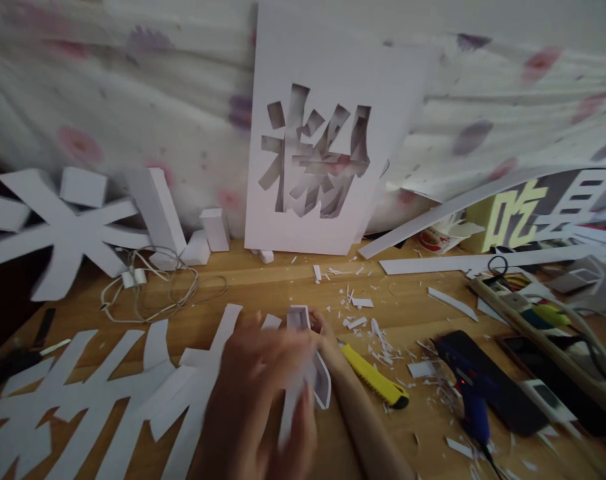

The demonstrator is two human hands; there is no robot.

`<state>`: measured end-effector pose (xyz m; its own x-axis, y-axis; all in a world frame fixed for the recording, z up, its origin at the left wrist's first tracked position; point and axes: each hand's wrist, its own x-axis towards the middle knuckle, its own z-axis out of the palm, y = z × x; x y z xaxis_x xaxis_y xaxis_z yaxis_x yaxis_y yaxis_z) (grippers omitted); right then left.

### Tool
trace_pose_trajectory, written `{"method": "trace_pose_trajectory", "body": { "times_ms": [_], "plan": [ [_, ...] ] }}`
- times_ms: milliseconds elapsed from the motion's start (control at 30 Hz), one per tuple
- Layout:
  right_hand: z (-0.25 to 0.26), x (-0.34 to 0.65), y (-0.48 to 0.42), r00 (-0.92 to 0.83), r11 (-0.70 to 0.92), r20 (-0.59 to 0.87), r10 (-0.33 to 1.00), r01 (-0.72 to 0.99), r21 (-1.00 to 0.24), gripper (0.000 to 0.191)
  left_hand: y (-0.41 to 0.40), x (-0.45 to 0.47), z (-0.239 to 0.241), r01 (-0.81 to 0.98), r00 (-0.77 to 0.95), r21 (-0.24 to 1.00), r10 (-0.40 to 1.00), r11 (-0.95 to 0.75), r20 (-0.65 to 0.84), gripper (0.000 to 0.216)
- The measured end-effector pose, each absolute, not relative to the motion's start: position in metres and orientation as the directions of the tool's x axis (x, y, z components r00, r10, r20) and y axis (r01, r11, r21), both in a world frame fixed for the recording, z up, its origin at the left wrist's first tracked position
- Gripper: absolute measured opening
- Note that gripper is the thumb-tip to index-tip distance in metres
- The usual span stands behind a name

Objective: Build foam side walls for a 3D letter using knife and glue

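A narrow white hollow piece with raised side walls (323, 383), which looks like foam board or thick card, stands in front of me above the wooden table. My right hand (327, 343) closes around its far right side, with the fingertips partly hidden behind it. Across its near left side reaches my left hand (263, 380), blurred by motion. A flat white strip (289, 410) runs between the left thumb and fingers, which appear to pinch it. Where the strip meets the hollow piece is covered by my left hand. Beside my right wrist lies a yellow utility knife (375, 375).
Cut-out white characters (97, 373) lie at left; a thick white character (77, 227) leans behind them near a coiled cable (147, 283). A white board with cut-outs (313, 230) stands at the back. A blue glue gun (475, 400), phone (547, 373) and white scraps (377, 340) lie right.
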<state>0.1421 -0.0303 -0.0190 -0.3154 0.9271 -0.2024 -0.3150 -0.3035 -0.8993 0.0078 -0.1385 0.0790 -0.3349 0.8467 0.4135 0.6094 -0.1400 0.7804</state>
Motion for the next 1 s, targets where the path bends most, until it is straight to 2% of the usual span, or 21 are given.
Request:
{"method": "trace_pose_trajectory", "body": {
  "times_ms": [67, 133, 167, 300, 367, 500, 700, 1000],
  "plan": [
    [-0.019, 0.142, -0.030, -0.300, -0.264, -0.168, 0.939, -0.319, -0.910, 0.051, -0.100, 0.006, 0.068, 0.636, -0.202, 0.743, 0.883, -0.210, 0.423, 0.060],
    [-0.019, 0.142, -0.029, -0.286, -0.233, -0.141, 0.948, -0.320, -0.918, 0.052, -0.068, 0.006, 0.048, 0.661, -0.159, 0.738, 0.934, -0.140, 0.319, 0.079],
    [-0.020, 0.142, -0.029, -0.282, -0.222, -0.132, 0.950, -0.319, -0.921, 0.053, -0.058, 0.007, 0.037, 0.674, -0.138, 0.733, 0.960, -0.088, 0.242, 0.081],
    [-0.021, 0.141, -0.027, -0.263, -0.215, -0.132, 0.956, -0.317, -0.924, 0.050, -0.051, 0.014, 0.011, 0.714, -0.064, 0.697, 0.985, -0.066, 0.158, 0.055],
    [-0.021, 0.140, -0.026, -0.261, -0.227, -0.146, 0.954, -0.315, -0.921, 0.048, -0.056, 0.015, 0.007, 0.722, -0.037, 0.686, 0.984, -0.093, 0.172, 0.061],
    [-0.018, 0.138, -0.028, -0.272, -0.264, -0.182, 0.945, -0.302, -0.916, 0.049, -0.063, 0.013, 0.001, 0.750, 0.022, 0.635, 0.966, -0.185, 0.256, 0.090],
    [-0.005, 0.139, -0.029, -0.287, -0.287, -0.210, 0.935, -0.262, -0.921, 0.047, -0.067, 0.014, -0.019, 0.753, 0.033, 0.619, 0.953, -0.221, 0.300, 0.106],
    [-0.005, 0.138, -0.029, -0.274, -0.273, -0.204, 0.940, -0.244, -0.931, 0.048, -0.071, 0.017, -0.012, 0.739, -0.023, 0.646, 0.951, -0.192, 0.309, 0.099]
  ]
}}
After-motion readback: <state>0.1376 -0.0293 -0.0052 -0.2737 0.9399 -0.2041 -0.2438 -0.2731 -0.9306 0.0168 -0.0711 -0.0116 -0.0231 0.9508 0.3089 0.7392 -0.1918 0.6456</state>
